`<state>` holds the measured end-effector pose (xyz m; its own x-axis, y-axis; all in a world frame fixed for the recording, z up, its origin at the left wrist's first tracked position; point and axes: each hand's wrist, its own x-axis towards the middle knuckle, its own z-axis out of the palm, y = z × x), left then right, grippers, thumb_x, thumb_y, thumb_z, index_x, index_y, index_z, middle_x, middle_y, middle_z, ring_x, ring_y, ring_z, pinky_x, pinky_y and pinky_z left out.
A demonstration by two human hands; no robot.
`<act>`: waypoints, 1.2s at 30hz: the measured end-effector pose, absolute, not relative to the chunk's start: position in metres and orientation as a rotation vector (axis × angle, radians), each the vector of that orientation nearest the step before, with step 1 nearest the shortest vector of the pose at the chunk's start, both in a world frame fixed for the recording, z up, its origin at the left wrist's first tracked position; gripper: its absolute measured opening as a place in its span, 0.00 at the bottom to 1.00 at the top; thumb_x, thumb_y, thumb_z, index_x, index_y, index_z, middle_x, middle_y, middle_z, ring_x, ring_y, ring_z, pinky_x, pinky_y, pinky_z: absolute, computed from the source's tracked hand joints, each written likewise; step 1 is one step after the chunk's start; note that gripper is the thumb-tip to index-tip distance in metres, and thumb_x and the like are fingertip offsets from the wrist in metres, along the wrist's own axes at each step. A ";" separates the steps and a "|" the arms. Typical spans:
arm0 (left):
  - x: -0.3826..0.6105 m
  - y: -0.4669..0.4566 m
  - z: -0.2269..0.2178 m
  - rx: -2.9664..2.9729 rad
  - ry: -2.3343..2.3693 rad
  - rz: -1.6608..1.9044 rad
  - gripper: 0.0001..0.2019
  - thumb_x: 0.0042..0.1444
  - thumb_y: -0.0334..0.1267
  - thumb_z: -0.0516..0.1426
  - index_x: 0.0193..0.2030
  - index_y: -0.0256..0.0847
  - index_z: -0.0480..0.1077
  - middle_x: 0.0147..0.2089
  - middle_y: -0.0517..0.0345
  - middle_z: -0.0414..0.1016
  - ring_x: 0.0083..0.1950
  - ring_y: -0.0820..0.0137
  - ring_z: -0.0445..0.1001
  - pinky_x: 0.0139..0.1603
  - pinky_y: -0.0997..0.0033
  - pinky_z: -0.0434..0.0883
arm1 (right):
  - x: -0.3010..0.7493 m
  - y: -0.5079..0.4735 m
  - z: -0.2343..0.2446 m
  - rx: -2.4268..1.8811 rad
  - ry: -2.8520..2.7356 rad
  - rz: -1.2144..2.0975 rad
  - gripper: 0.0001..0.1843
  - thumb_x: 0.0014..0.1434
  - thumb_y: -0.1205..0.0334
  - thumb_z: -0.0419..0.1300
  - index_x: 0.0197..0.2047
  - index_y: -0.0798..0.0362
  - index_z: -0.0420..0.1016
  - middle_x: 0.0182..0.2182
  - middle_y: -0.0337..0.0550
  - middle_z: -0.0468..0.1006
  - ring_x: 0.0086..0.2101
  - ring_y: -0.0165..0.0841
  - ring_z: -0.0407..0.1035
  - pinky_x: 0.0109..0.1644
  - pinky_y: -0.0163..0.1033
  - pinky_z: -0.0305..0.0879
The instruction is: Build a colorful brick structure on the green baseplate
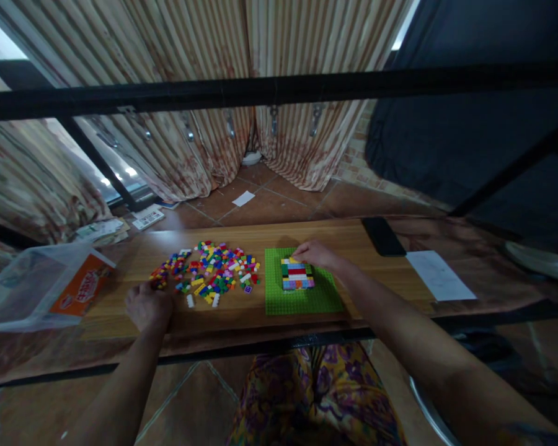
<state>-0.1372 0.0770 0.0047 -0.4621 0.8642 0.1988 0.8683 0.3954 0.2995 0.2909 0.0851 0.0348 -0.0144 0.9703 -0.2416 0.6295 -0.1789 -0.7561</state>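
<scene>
A green baseplate [302, 297] lies on the wooden table [353, 238], with a small block of stacked coloured bricks [297, 274] built on it. My right hand [314, 253] rests at the far edge of that block, fingers curled down onto its top right corner. To the left is a scattered pile of loose coloured bricks [211, 269]. My left hand [147, 305] sits at the pile's near left edge, fingers bent and closed over the bricks there; what they hold is hidden.
A clear plastic bag with an orange card [51, 288] lies at the table's left end. A black phone [384, 236] and a white paper [439, 275] lie on the right. A black bar [279, 90] crosses overhead. Curtains hang beyond.
</scene>
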 end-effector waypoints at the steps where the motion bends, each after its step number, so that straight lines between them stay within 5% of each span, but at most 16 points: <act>1: -0.137 0.077 0.005 -1.622 -2.621 -0.576 0.21 0.56 0.31 0.49 0.53 0.29 0.72 0.54 0.34 0.69 0.57 0.49 0.65 0.55 0.51 0.65 | 0.292 0.083 0.034 -1.823 -1.657 1.062 0.05 0.50 0.65 0.65 0.30 0.53 0.84 0.28 0.42 0.83 0.30 0.32 0.75 0.35 0.32 0.66; 12: -0.137 0.078 0.007 -1.607 -2.618 -0.576 0.20 0.55 0.32 0.50 0.52 0.32 0.73 0.53 0.35 0.70 0.56 0.50 0.66 0.55 0.51 0.65 | 0.296 0.072 0.018 -1.629 -1.329 0.906 0.18 0.60 0.49 0.56 0.36 0.54 0.81 0.36 0.43 0.83 0.39 0.34 0.75 0.46 0.37 0.68; 25: -0.135 0.077 0.001 -1.567 -2.600 -0.565 0.20 0.56 0.30 0.49 0.53 0.32 0.73 0.53 0.38 0.70 0.55 0.53 0.66 0.55 0.56 0.65 | 0.280 0.060 0.007 -1.681 -1.481 0.887 0.14 0.57 0.53 0.59 0.35 0.52 0.82 0.30 0.40 0.83 0.31 0.34 0.74 0.38 0.37 0.66; 36: -0.136 0.077 -0.004 -1.568 -2.585 -0.637 0.19 0.57 0.30 0.50 0.53 0.33 0.73 0.52 0.39 0.70 0.55 0.54 0.65 0.55 0.57 0.64 | 0.210 0.013 0.033 -1.609 -1.821 0.191 0.13 0.64 0.59 0.54 0.43 0.49 0.79 0.41 0.46 0.80 0.45 0.42 0.68 0.53 0.47 0.57</act>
